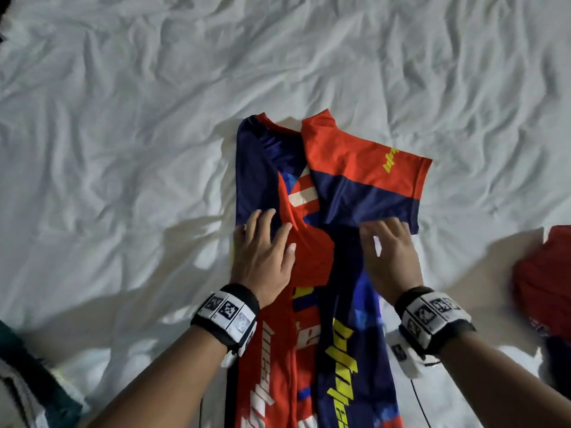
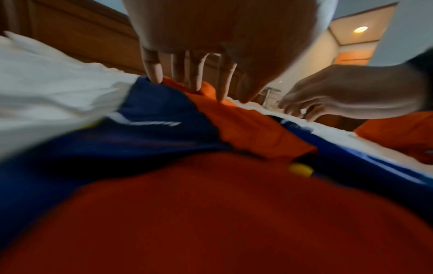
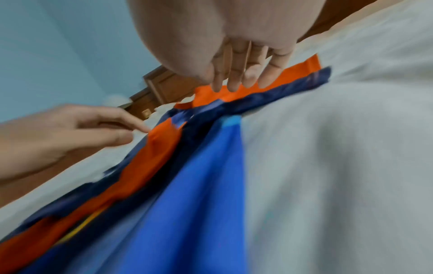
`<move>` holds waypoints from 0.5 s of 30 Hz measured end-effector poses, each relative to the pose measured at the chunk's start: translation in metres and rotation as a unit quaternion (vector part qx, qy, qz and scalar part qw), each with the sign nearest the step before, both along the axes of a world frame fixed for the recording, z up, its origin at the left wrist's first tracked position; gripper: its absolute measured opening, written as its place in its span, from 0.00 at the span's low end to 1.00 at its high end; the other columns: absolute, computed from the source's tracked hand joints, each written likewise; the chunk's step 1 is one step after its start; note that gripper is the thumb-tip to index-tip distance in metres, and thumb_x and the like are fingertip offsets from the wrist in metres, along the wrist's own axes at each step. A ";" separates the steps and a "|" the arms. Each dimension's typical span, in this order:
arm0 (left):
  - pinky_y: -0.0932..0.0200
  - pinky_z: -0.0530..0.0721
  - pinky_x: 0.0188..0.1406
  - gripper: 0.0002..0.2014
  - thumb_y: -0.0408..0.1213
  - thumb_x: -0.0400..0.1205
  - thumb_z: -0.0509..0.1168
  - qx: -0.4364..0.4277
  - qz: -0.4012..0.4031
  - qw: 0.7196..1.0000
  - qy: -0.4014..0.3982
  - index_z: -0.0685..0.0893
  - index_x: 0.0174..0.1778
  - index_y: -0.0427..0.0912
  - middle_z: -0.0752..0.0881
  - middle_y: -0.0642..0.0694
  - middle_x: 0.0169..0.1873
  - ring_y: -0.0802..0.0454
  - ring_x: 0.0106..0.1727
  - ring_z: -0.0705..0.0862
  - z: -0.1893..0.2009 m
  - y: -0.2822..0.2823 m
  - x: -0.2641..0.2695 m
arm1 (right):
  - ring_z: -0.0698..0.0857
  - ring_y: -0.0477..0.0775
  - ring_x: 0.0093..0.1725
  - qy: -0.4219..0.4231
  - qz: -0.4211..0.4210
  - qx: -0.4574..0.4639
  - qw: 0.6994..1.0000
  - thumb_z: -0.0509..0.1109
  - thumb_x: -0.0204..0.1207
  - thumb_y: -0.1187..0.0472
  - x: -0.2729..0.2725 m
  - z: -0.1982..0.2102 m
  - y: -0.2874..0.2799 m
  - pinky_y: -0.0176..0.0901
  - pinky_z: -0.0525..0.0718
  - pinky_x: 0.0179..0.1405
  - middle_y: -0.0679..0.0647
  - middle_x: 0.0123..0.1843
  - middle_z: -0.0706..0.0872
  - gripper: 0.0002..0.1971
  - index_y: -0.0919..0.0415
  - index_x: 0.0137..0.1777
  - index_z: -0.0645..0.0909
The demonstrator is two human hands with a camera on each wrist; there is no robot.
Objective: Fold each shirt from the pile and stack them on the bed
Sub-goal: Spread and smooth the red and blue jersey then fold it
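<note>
Your left hand and right hand press flat, fingers straight, on the jersey at frame centre; its right sleeve could flop outward once released.

- i see bare forearms, no sleeves
- black wristbands with white blocks bearing square black-and-white markers
- a thin black cable trails from my right wrist unit
</note>
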State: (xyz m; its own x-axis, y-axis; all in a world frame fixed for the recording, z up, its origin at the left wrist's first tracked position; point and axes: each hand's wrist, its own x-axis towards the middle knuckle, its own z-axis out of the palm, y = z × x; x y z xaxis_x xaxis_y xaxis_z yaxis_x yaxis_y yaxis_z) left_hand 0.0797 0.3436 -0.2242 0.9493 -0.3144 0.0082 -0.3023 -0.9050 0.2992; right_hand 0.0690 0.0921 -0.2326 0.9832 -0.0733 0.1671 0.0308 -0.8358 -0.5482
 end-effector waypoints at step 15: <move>0.46 0.71 0.45 0.12 0.43 0.68 0.78 0.078 -0.104 0.991 -0.016 0.91 0.47 0.56 0.79 0.47 0.40 0.41 0.43 0.77 -0.007 -0.131 0.028 | 0.69 0.64 0.80 0.236 -0.024 -0.183 0.954 0.59 0.85 0.52 0.161 0.009 -0.074 0.74 0.32 0.82 0.59 0.76 0.78 0.27 0.56 0.83 0.62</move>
State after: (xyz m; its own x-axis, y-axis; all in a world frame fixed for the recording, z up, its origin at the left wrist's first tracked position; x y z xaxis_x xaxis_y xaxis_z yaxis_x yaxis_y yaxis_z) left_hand 0.1072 0.2129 -0.2310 0.8639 -0.5030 -0.0268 -0.4943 -0.8568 0.1471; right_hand 0.2300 0.0184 -0.2232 0.9521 -0.1412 -0.2714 -0.1897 -0.9684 -0.1619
